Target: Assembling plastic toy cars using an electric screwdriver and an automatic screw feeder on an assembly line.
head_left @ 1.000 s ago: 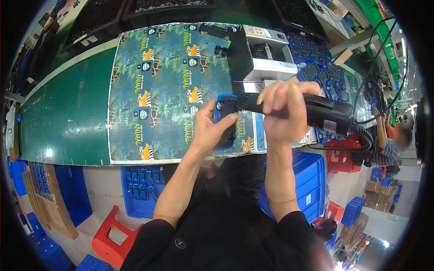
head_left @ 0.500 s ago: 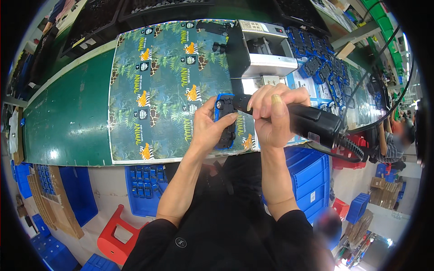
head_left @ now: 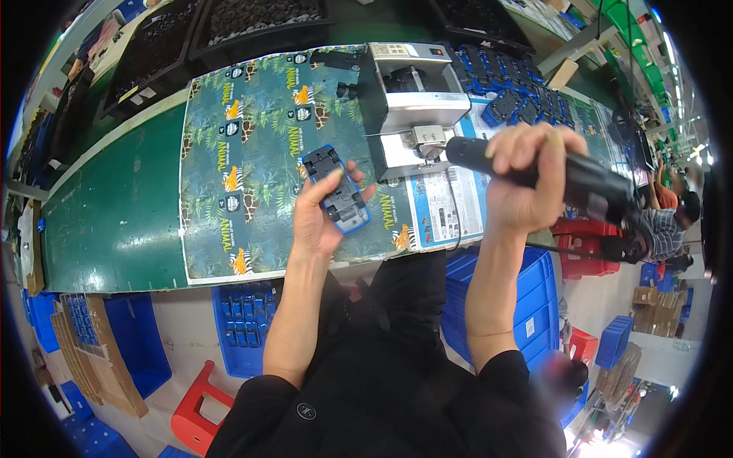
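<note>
In my left hand (head_left: 311, 217) lies a blue toy car (head_left: 346, 202), its black underside facing up; my thumb presses on the chassis and my fingers wrap its far side. My right hand (head_left: 527, 179) is closed round a black electric screwdriver (head_left: 599, 187) with a cable at its rear end. The nose of the screwdriver points left, close by the small metal block on the front of a silver and black screw feeder (head_left: 427, 114). Whether its tip touches that block I cannot tell. The car is to the left of the feeder, above the patterned sheet.
A printed animal-pattern sheet (head_left: 259, 153) covers part of the green table (head_left: 114, 198). Several blue car parts (head_left: 500, 72) stand in rows behind the feeder. Dark loose parts fill a black tray (head_left: 263, 23). Blue crates (head_left: 511, 305) and a red stool (head_left: 202, 408) stand below the table.
The screwdriver has left the car and moved right to the front of the feeder. My left hand has moved left with the car, which is now tilted and turned more to view.
</note>
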Demonstrator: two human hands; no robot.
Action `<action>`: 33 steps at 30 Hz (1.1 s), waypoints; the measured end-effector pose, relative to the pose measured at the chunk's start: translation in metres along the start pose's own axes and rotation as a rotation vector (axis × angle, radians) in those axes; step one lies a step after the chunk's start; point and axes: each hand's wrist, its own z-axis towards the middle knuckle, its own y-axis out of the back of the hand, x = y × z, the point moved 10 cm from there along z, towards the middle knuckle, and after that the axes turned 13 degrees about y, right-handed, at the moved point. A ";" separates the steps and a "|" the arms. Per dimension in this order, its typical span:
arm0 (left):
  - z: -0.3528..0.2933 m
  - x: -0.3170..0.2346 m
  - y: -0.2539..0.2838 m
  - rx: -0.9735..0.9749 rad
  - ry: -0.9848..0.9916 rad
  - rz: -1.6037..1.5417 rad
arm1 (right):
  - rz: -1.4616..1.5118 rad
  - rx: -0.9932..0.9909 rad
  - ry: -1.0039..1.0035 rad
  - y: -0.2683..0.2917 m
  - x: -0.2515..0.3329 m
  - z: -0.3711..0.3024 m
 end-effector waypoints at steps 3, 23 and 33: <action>0.001 0.002 0.002 -0.022 -0.076 0.299 | -0.129 -0.039 -0.056 0.009 -0.019 0.001; 0.008 0.004 -0.004 -0.014 -0.075 0.436 | -0.139 -0.040 -0.143 0.013 -0.023 -0.003; 0.005 0.005 -0.005 -0.026 -0.067 0.438 | -0.431 0.180 -0.199 -0.018 -0.048 -0.002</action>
